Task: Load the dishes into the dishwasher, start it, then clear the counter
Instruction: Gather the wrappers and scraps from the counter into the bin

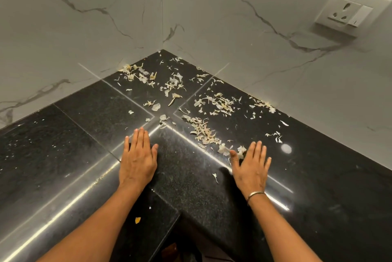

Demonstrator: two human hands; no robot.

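Standing at the corner of the black counter [318, 177] with both hands out flat, palms down, nothing in either one. Left hand [137, 160] has the fingers held together and sits right at the inner edge where the two runs of counter meet. Right hand [250, 166] is a bit more fanned out, thumb stuck out to the side, bangle [255, 195] on the wrist. Can't really tell if the palms are touching the stone or just above it.

Peels [203, 130] are everywhere, pale dry flaky bits, look like garlic or onion skin. They're scattered from the back corner by the marble wall [84, 39] out toward me, with a thicker heap running just in front of my right thumb, a few flakes right at its tip. More along the right wall too. One little orange scrap [137, 220] sits alone on the ledge near my left forearm. Socket [350, 11] up on the right wall.
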